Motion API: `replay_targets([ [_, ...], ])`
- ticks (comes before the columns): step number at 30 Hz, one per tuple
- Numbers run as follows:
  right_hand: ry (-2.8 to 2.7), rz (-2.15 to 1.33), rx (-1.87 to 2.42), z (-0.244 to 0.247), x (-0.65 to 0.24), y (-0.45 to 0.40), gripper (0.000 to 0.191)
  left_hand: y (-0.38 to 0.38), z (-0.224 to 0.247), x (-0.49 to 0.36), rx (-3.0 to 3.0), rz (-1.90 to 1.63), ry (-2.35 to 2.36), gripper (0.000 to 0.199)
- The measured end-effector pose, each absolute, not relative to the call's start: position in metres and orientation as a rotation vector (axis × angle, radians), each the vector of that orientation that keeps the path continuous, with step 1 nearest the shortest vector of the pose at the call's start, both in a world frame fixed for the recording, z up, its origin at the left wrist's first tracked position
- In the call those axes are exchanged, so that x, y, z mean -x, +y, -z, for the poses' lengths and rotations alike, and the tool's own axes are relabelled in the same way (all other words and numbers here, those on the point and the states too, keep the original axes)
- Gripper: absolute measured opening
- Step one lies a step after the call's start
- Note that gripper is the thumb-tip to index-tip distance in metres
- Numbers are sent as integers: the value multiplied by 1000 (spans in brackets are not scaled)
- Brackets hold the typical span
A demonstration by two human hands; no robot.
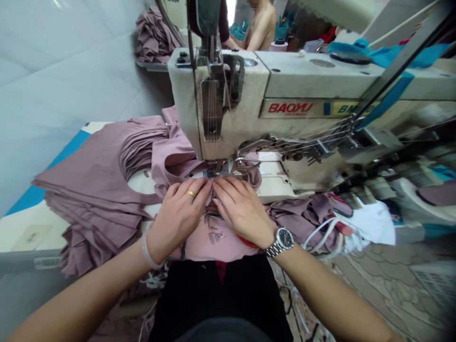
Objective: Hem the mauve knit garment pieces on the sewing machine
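Observation:
A mauve fabric piece [180,164] lies under the needle area of a white sewing machine [242,109], looping up behind my fingers. My left hand [180,213], with a gold ring, presses its closed fingers on the cloth just in front of the presser foot [215,167]. Beside it, my right hand [242,209] is held the same way, fingers together and its tips nearly meeting the left ones. The fabric edge under the fingertips is mostly hidden. Several threads run down to the needles.
A thick stack of mauve cut pieces [96,161] fills the left of the table. Right of my hands lie bunched mauve cloth [302,218] and a white cloth [374,225]. Pink printed cloth [210,242] hangs at the front edge. Another person [261,26] sits behind the machine.

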State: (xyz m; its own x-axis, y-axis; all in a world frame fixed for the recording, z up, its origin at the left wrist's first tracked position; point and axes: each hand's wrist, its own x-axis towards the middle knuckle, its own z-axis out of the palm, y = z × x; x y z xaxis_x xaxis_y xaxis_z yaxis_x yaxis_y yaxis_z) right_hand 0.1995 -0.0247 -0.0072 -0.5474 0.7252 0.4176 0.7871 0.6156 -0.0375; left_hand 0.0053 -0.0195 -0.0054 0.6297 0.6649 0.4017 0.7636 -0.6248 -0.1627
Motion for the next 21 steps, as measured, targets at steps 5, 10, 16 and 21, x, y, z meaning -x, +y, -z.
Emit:
replay_targets([
  [5, -2429, 225, 1243, 6, -194, -19, 41, -15, 6, -4, 2549, 426, -1151, 39],
  [10, -2357, 260, 1142, 10, -193, -19, 32, -14, 3, 2, 2606, 564, -1013, 32],
  [16, -2240, 144, 1114, 12, -190, -23, 24, -13, 0, 4, 2650, 648, -918, 23],
  [21, -2227, 42, 1146, 11, -188, -19, 26, -9, -1, 2, 2638, 679, -924, 22],
])
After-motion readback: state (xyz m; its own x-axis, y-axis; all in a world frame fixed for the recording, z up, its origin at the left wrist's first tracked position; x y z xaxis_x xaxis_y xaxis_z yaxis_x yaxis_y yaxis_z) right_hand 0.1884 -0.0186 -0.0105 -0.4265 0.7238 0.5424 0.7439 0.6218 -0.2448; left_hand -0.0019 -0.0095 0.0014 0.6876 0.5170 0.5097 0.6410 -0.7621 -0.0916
